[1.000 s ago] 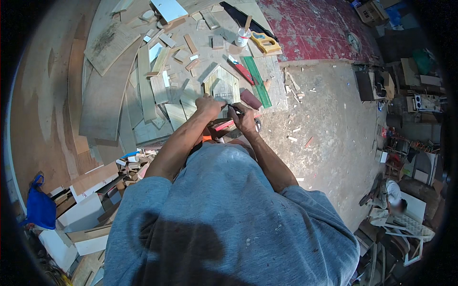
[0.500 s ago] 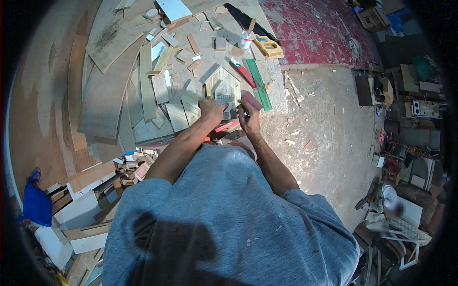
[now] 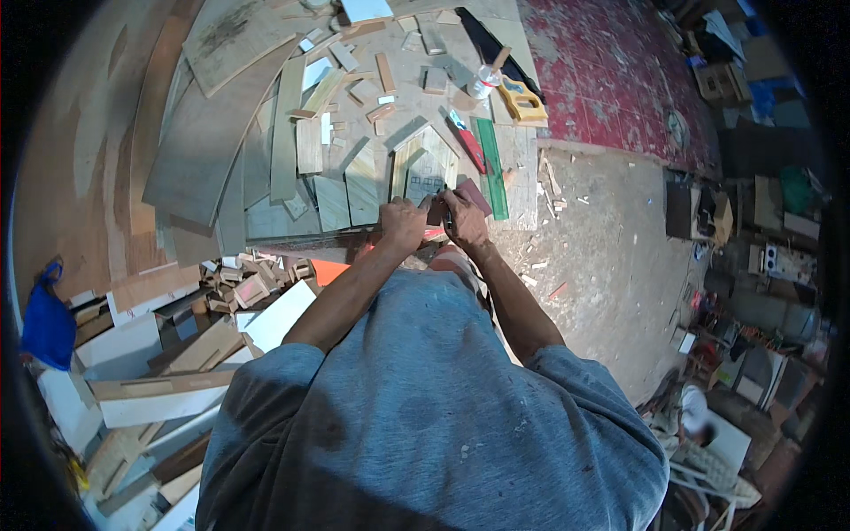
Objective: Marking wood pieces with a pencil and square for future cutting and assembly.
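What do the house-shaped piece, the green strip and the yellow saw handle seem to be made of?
House-shaped piece: wood, apparently bare and unvarnished; pale, with streaked grain. Green strip: probably plastic, perhaps painted wood or metal; green throughout, no grain showing. Yellow saw handle: likely molded plastic; uniform colour, rounded outline.

The worktable (image 3: 524, 181) bears wood offcuts (image 3: 435, 81), a house-shaped piece (image 3: 427, 159), yellow-handled saw (image 3: 523, 100) and green strip (image 3: 490, 168).

Place: woodworking workshop | far: yellow-handled handsaw (image 3: 524, 101) and small wood offcuts (image 3: 385, 73) on a worktable (image 3: 522, 177) | left: large boards (image 3: 199, 164) | near left: heaped scrap wood (image 3: 212, 347) | right: worn floor (image 3: 611, 257) strewn with wood chips (image 3: 551, 184)
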